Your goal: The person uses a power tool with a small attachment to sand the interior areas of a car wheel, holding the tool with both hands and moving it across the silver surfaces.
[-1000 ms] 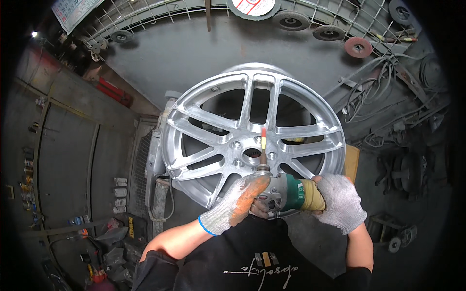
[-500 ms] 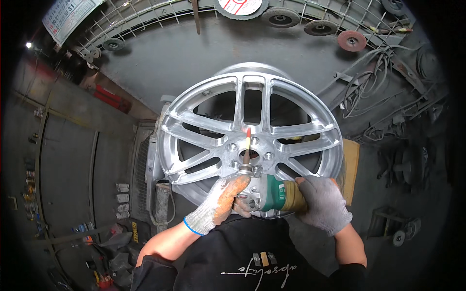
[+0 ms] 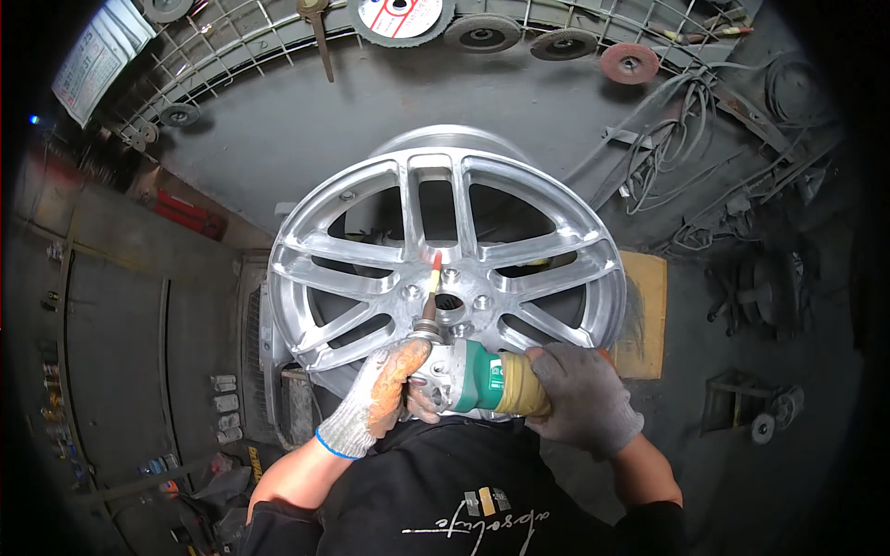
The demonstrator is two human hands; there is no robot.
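Observation:
A silver alloy wheel with paired spokes lies face up in front of me. Across its lower part I hold a green power tool with a yellowish wrapped rear end. My left hand, in an orange-stained knit glove with a blue cuff, grips the tool's metal head. My right hand, in a grey glove, is closed round the wrapped end. A long spindle with a red and yellow tip points away from me over the hub, its end by the base of the top spokes; whether it touches the metal I cannot tell.
A wire rack of grinding discs spans the back. Cables hang at the right, above a brown board beside the wheel. A small wheeled stand is at lower right; spray cans line the left.
The view has shifted, so the wheel and rack appear further left. The tool, held in both hands, has moved left with it; its tip still lies near the upper hub.

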